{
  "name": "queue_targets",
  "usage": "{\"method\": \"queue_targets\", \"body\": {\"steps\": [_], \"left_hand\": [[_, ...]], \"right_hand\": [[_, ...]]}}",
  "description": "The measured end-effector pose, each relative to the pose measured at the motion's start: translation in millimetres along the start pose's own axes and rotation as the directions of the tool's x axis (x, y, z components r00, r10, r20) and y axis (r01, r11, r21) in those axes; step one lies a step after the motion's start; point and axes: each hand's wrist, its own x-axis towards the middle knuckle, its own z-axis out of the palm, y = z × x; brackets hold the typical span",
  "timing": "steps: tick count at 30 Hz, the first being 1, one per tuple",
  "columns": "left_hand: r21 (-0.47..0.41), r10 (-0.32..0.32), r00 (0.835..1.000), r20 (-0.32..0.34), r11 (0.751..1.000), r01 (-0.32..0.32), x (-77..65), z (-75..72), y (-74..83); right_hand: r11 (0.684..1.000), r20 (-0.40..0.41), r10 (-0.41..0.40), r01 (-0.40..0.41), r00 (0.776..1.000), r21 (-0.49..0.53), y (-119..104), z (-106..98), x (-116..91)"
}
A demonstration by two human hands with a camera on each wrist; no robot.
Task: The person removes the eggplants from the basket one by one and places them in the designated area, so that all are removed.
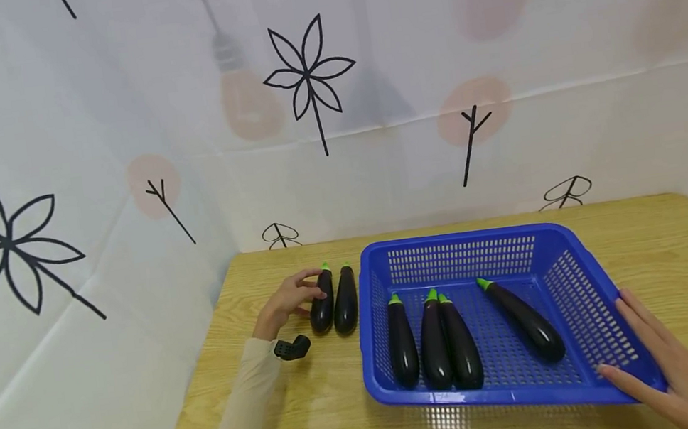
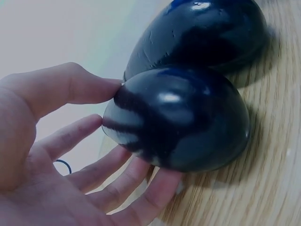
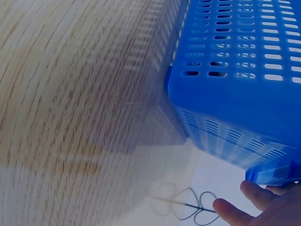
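Left of the basket, two dark eggplants lie side by side on the table. My left hand (image 1: 290, 298) is at the outer eggplant (image 1: 322, 310), its thumb on one side and its fingers along the other in the left wrist view. Close beside it lies the second eggplant (image 1: 345, 301). My right hand (image 1: 674, 363) grips the right rim of the blue plastic basket (image 1: 450, 239), thumb at the inner side and fingers over the outside. Inside the basket are three eggplants toward the left, among them one eggplant (image 1: 402, 343), and a slanted eggplant (image 1: 525, 321) toward the right.
The basket stands on a wood-grain table (image 1: 317, 418) and covers much of its middle. A white cloth (image 1: 405, 185) printed with plant drawings hangs behind the table and along its left side. A black wrist camera (image 1: 292, 348) sits on my left wrist.
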Motion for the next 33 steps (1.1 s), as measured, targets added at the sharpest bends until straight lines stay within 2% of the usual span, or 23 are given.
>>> {"method": "queue_targets", "body": {"steps": [7,17,25,33], "left_hand": [[0.046,-0.004,1.0,0.008,0.999,0.004,-3.3,2.5,1.6],[0.071,-0.027,0.999,-0.031,0.997,0.029,-9.2,3.4,5.7],[0.068,-0.004,0.999,-0.036,0.998,0.006,-10.7,1.3,7.0],[0.155,0.045,0.995,-0.085,0.987,-0.031,-21.4,2.5,21.2]], "right_hand": [[1.0,-0.009,0.012,-0.012,1.0,-0.013,0,-1,-2],[1.0,-0.005,0.004,-0.004,1.0,-0.006,-2,-1,0],[1.0,-0.008,-0.008,0.008,1.0,-0.001,-2,-1,0],[1.0,-0.015,-0.013,0.013,1.0,0.001,-1,0,-1]]}}
